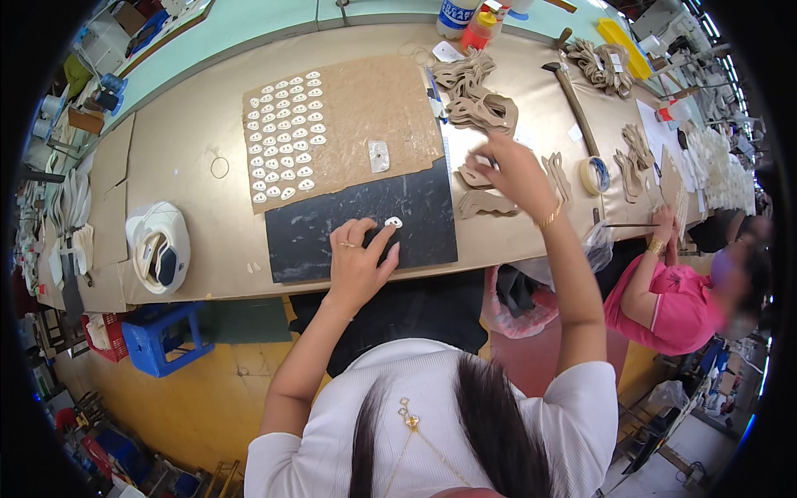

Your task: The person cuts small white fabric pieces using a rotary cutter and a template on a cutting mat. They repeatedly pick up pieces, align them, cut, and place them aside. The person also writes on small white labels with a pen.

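My left hand (359,257) rests on a black board (415,199) at the table's front edge, fingers spread. Its index fingertip is at a small white rounded piece (393,222) with dark holes. To the right, my right hand (515,174) is over flat beige cut pieces (486,203), its fingers bent and apart; I see nothing held in them. Left of centre, rows of similar small white pieces (286,137) lie on a brown sheet (357,100), which overlaps the board. A small clear packet (379,156) sits on that sheet.
Bundled beige pieces (481,108), a hammer (575,108) and a tape roll (594,176) lie to the right. At left stands a white shoe (158,247). Bottles (477,31) stand at the back. A co-worker in pink (668,307) works at far right. A blue stool (166,339) is below.
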`<state>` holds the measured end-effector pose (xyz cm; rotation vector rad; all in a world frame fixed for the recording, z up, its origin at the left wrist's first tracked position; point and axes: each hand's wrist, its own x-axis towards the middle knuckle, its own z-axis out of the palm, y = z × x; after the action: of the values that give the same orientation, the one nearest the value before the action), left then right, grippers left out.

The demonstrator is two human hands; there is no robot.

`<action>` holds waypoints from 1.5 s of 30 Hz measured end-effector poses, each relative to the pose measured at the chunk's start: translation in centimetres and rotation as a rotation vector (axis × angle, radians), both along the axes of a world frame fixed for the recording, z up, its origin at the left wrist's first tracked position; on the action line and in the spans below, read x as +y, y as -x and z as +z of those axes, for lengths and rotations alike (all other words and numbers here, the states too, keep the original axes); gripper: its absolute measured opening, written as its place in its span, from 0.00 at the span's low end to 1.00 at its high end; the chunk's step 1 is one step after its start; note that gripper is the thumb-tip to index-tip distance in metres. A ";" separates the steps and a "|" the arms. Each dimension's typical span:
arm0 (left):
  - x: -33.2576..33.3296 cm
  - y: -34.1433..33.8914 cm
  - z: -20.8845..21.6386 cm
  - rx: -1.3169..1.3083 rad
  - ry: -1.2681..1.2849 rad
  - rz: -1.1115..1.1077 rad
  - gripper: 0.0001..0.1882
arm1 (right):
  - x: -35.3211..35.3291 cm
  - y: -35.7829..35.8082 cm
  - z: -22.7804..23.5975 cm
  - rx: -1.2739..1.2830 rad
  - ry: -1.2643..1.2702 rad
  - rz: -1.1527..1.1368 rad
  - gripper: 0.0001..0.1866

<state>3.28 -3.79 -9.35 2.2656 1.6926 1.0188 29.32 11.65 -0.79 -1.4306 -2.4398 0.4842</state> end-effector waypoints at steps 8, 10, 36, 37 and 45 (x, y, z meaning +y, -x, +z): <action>-0.1 0.5 -0.5 -0.190 -0.045 -0.005 0.17 | -7.0 -4.1 -7.3 0.171 -0.100 -0.220 0.11; -0.1 0.5 -0.4 -0.185 -0.058 -0.014 0.17 | -7.3 -4.0 -7.7 0.068 -0.205 -0.182 0.12; -0.7 1.0 -0.3 -0.088 -0.046 -0.050 0.17 | -8.4 8.3 -5.6 0.361 0.462 -0.246 0.13; -0.8 1.0 -0.4 -0.082 -0.052 -0.060 0.17 | -8.3 8.4 -5.5 0.321 0.457 -0.251 0.13; -0.9 1.3 -0.5 -0.037 -0.018 -0.169 0.16 | -8.5 8.9 -5.7 0.255 0.451 -0.302 0.13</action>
<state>1.97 -4.65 -9.84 2.3389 1.4539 1.0345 20.44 3.11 -6.50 -1.7417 -1.9446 1.1164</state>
